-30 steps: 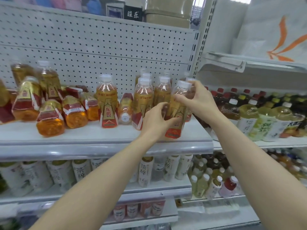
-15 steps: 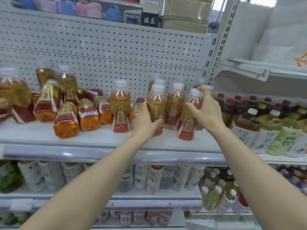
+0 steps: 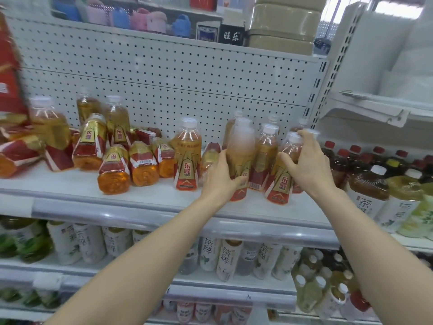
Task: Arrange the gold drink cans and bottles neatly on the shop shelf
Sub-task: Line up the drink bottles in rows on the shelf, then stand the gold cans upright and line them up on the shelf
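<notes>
The left hand point(image 3: 222, 177) grips the middle bottle point(image 3: 240, 156) low on its body, thumb across the front label and fingers curled behind. This bottle stands at the shelf's point(image 3: 140, 195) front edge and is smeared by motion blur. The right hand point(image 3: 307, 165) grips the end bottle point(image 3: 280, 184) by its shoulder, thumb on the near side and fingers curled over by the white cap. That bottle tilts a little to the right and stands just beside the middle one. More upright bottles point(image 3: 264, 156) crowd between and behind the two hands.

A lone bottle point(image 3: 188, 156) stands upright just left of the left hand. Farther left, toppled bottles point(image 3: 131, 170) lie in a heap with their ribbed round bases facing out.

All are clear plastic, narrow at the neck and wide at the base, filled with amber liquid and wrapped in glossy gold-and-red labels.

The shelf is white metal with a grey rounded front rail, backed by white pegboard point(image 3: 164, 78). Dark and green tea bottles point(image 3: 367, 191) fill the next bay to the right.
</notes>
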Tool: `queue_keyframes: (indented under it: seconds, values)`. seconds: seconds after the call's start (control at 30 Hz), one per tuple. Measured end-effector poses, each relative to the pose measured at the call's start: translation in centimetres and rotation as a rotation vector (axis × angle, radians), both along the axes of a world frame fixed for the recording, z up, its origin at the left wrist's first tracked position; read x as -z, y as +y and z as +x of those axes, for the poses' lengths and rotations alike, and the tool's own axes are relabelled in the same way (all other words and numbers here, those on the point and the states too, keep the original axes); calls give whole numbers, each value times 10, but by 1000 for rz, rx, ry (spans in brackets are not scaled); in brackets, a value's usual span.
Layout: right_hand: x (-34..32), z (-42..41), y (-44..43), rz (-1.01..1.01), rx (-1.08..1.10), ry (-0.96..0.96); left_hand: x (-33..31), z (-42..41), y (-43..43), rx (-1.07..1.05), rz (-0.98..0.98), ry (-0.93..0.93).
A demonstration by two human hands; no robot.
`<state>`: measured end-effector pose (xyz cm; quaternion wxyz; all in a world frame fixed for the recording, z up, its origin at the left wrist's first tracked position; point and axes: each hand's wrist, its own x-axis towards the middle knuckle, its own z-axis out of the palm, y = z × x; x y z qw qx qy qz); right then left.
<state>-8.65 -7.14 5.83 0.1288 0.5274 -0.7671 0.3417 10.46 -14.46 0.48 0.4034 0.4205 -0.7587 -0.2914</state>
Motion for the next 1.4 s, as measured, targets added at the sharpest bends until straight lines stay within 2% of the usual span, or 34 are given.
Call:
queue_keyframes:
  seconds: [0.2, 0.37, 0.53, 0.73, 1.0, 1.27, 1.4]
  values:
    - [-19, 10, 2, 66, 135, 206, -3, 29, -5, 78, -60, -173]
    - [-36, 42, -4, -84, 145, 246, -7, 82, -11, 131, -219, -274]
    - [-40, 113, -30, -215, 70, 277, -13, 156, -20, 152, -330, -308]
    - [-21, 222, -74, -215, -46, 326, -16, 268, -58, 39, -395, -350]
    - [21, 354, -125, -135, -203, 312, -18, 417, -107, -204, -458, -535]
    - [40, 440, -152, -81, -363, 311, -17, 517, -122, -365, -396, -642]
    - [41, 477, -164, -69, -464, 304, -14, 557, -122, -473, -290, -652]
